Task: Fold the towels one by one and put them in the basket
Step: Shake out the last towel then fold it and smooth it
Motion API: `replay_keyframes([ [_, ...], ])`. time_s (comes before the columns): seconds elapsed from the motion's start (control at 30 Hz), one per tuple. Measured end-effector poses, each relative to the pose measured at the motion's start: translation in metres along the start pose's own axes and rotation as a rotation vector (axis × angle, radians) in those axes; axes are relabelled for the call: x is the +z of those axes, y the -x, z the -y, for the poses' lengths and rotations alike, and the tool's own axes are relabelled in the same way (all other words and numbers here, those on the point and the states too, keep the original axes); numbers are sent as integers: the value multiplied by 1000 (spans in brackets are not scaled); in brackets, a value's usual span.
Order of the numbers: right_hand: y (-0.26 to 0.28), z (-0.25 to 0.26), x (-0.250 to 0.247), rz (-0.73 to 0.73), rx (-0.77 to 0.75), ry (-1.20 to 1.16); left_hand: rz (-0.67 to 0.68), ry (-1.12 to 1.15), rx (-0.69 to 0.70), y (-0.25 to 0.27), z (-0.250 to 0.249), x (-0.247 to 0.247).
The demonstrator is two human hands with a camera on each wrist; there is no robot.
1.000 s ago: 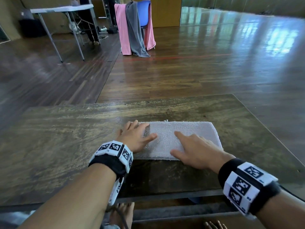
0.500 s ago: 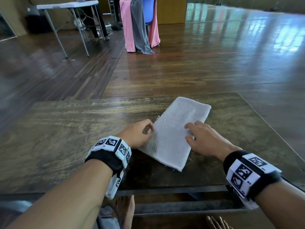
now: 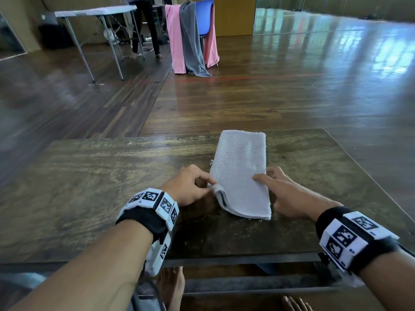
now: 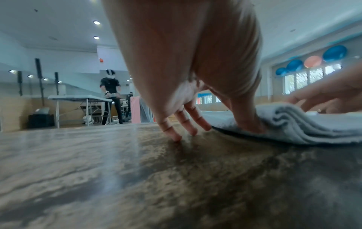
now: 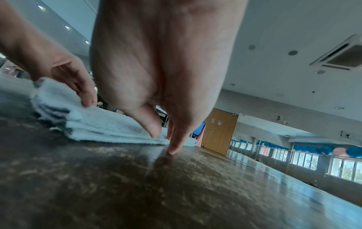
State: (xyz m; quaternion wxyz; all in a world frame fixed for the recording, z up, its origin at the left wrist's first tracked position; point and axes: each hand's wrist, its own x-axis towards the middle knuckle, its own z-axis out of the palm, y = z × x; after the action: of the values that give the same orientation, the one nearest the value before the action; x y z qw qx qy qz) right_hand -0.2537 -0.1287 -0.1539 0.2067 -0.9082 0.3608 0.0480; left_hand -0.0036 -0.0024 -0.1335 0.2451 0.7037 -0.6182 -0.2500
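Both hands work the folded towel lying lengthwise mid-surface: the left hand pinches its near-left corner, apparently to lift it, while the right hand steadies the right edge, thumb on top.

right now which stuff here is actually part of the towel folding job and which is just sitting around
Part of the job:
- white towel, folded, on the wooden table
- left hand, pinching its near left corner
- right hand, at its right edge
- pink towel and grey towel on the blue chair

Just about:
- folding table
- a person standing behind it
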Motion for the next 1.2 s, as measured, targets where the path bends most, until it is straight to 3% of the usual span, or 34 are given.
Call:
replay_keyframes([
  [0.1,1,0,-3,20,-55,-22,-112,28,-2,-8,-4,3],
  [0.23,3,3,-10,-58,-287,-83,-266,105,18,-17,-13,4],
  [0.4,3,9,-13,-72,-326,-93,-461,165,31,-24,-24,4],
  [0.47,2,9,-13,-190,-334,-150,-512,155,19,-27,-27,4],
  [0.53,1,9,-16,-359,-297,-272,-527,148,12,-29,-27,4],
  [0.6,-1,7,-21,-408,-217,-426,-507,133,-16,-32,-26,4],
  [0.67,-3,5,-25,-313,-162,-645,-423,74,-114,-35,-22,5],
  [0.73,-6,6,-25,-188,-114,-831,-253,-15,-281,-38,-16,7],
  [0.83,-15,7,-19,-131,-7,-847,-86,23,-462,-42,-7,10],
  [1.03,-43,6,-11,-272,193,-715,-222,145,-508,-53,-8,13],
  [1.2,-58,7,-11,-356,285,-767,-328,201,-472,-66,-4,16],
])
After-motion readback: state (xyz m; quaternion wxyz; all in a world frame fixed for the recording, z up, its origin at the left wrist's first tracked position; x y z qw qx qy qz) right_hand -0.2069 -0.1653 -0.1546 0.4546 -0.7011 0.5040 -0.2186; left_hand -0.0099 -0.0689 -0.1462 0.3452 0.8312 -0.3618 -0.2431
